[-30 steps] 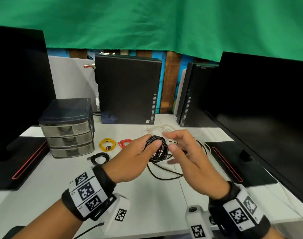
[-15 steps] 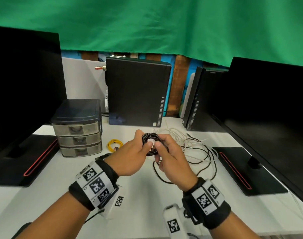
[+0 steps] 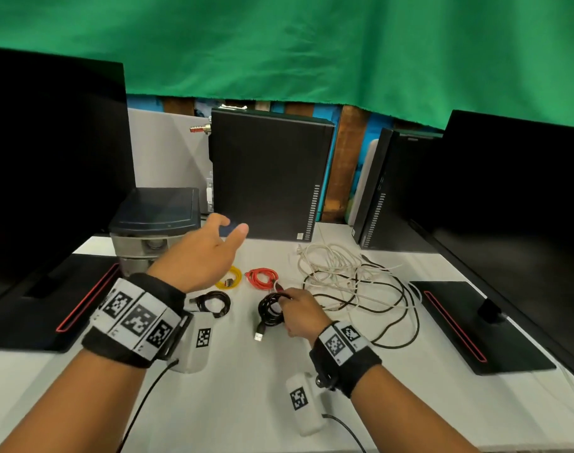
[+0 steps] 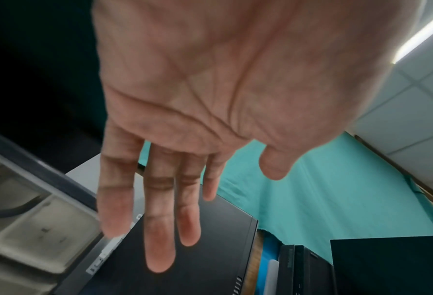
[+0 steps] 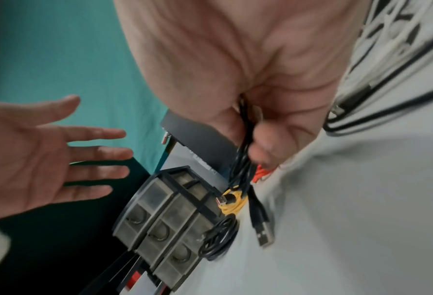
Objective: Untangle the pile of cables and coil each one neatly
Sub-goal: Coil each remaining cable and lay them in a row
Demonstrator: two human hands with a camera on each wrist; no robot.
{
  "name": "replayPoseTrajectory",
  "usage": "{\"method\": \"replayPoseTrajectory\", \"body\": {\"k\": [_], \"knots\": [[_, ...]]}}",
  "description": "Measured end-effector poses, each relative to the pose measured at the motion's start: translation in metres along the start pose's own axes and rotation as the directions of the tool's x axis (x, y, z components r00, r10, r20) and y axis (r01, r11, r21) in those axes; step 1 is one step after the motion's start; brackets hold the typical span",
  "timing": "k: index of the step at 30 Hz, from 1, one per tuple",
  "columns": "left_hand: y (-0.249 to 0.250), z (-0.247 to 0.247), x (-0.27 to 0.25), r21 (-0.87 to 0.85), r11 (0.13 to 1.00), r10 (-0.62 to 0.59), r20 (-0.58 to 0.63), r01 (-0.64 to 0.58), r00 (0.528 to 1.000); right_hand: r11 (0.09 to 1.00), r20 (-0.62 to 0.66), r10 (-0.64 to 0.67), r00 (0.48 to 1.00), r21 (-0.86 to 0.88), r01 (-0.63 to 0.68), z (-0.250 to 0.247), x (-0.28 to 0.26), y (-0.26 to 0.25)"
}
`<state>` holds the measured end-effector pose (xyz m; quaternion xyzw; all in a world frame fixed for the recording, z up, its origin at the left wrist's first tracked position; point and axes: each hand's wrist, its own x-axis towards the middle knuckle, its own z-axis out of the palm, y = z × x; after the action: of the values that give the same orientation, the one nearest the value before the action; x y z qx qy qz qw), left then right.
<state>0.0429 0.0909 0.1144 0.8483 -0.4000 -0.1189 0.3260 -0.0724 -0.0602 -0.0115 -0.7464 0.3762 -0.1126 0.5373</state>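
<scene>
My right hand (image 3: 293,305) grips a coiled black USB cable (image 3: 269,310) low over the white desk (image 3: 246,387), its plug (image 3: 258,335) trailing toward me; the right wrist view shows the black cable (image 5: 243,159) pinched between thumb and fingers. My left hand (image 3: 210,253) hovers above the desk with straight fingers (image 4: 160,229) and holds nothing. Three coiled cables lie on the desk: yellow (image 3: 230,278), red (image 3: 262,277) and a small black one (image 3: 212,302). A tangled pile of white and black cables (image 3: 351,282) spreads to the right.
A small drawer unit (image 3: 151,230) stands at the back left, a black computer case (image 3: 269,174) behind the coils, another case (image 3: 386,191) at the right. Monitors with black bases (image 3: 475,325) flank both sides of the desk.
My left hand let go of the black coil and rose up and to the left, open. My right hand brought the coil down to the desk next to the red cable.
</scene>
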Motion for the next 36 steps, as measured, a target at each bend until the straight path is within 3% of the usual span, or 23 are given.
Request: {"method": "replayPoseTrajectory", "body": {"k": [5,11,17,22,25,28,32,34,36], "knots": [[-0.004,0.008,0.004,-0.006,1.000,-0.004,0.062,0.004,0.998,0.992,0.079,0.087,0.993,0.088,-0.094,0.008,0.005,-0.004],[-0.007,0.016,0.009,-0.005,1.000,-0.015,0.097,0.015,0.995,0.998,0.009,0.045,0.999,0.053,-0.045,-0.018,-0.014,0.003],[-0.006,0.042,0.007,-0.033,0.999,0.023,0.249,-0.016,0.968,0.992,-0.026,-0.017,1.000,0.128,0.020,-0.058,-0.043,0.002],[0.000,0.095,0.009,-0.118,0.993,0.026,0.453,0.030,0.891,0.998,-0.104,0.065,0.992,-0.001,-0.066,-0.103,-0.066,0.027],[0.009,0.127,0.008,-0.059,0.996,-0.026,0.561,0.072,0.827,0.982,-0.012,0.134,0.991,-0.134,-0.135,-0.114,-0.075,0.045],[0.023,0.153,0.009,0.031,0.997,-0.069,0.632,0.064,0.772,0.961,0.057,0.136,0.989,-0.249,-0.118,-0.117,-0.082,0.057],[0.035,0.173,0.011,0.358,0.903,-0.021,0.594,-0.240,0.804,0.937,0.153,0.134,0.979,-0.341,-0.075,-0.114,-0.083,0.066],[0.038,0.181,0.015,0.366,0.895,0.022,0.532,-0.253,0.847,0.923,0.191,0.154,0.970,-0.379,-0.072,-0.112,-0.083,0.069],[0.041,0.183,0.021,0.339,0.922,0.036,0.406,-0.188,0.913,0.935,0.184,0.151,0.971,-0.346,-0.080,-0.113,-0.082,0.070]]}}
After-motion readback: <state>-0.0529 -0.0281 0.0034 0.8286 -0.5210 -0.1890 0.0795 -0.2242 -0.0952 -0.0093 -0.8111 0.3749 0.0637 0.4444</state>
